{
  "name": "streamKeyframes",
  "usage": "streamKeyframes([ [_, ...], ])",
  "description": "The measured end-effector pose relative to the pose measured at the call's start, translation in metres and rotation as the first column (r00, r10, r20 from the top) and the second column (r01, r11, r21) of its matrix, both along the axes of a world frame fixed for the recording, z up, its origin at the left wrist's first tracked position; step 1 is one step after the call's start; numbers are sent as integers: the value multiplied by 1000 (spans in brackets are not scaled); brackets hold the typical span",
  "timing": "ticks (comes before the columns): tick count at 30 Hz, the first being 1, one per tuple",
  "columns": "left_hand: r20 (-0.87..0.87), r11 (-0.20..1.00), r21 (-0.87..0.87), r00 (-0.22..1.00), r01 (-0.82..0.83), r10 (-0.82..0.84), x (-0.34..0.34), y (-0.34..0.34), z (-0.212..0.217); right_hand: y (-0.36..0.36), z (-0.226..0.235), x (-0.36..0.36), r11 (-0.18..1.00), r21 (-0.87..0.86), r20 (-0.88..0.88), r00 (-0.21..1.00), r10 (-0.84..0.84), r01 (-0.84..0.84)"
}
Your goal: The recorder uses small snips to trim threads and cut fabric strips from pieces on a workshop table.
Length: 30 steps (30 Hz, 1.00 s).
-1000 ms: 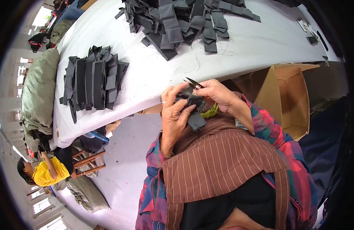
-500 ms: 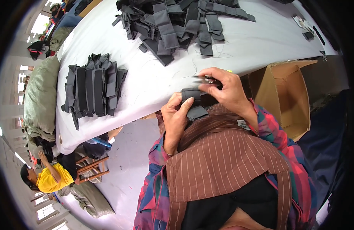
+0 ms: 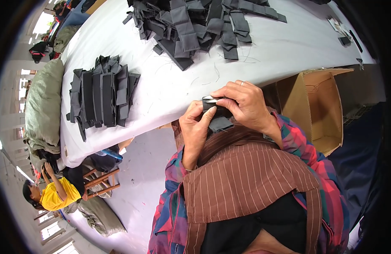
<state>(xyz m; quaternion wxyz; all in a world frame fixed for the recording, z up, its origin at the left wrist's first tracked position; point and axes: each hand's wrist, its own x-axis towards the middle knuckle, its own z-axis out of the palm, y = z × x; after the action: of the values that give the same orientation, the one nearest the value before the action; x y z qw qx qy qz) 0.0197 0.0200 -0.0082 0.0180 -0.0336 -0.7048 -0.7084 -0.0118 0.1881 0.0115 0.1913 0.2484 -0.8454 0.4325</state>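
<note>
- Your left hand [image 3: 196,129] and right hand [image 3: 245,106] both pinched the small dark fabric piece [image 3: 218,119], held between them, just off the worktop [image 3: 161,91] edge.

Dark grey fabric pieces [image 3: 103,98] on a white table [image 3: 170,89], brown striped apron [image 3: 242,182], plaid red-blue sleeves [image 3: 301,148].

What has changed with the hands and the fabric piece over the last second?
The small snips seen open above the dark fabric piece a second ago are now mostly hidden under the right hand, which has closed over the piece. The left hand keeps pinching its lower edge. The sorted stack and loose pile are unchanged.
</note>
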Motion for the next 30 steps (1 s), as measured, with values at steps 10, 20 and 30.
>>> streamKeyframes([
  [10,67,998,47,996,51,-55,-3,2,1,8,-4,0,997,-41,20,998,-64,65],
  [20,257,970,187,945,157,-203,2,-13,-17,8,-1,2,678,-708,685,424,592,197],
  [30,247,981,173,961,83,-125,6,-15,-5,-12,-20,9,850,-519,698,617,364,85],
])
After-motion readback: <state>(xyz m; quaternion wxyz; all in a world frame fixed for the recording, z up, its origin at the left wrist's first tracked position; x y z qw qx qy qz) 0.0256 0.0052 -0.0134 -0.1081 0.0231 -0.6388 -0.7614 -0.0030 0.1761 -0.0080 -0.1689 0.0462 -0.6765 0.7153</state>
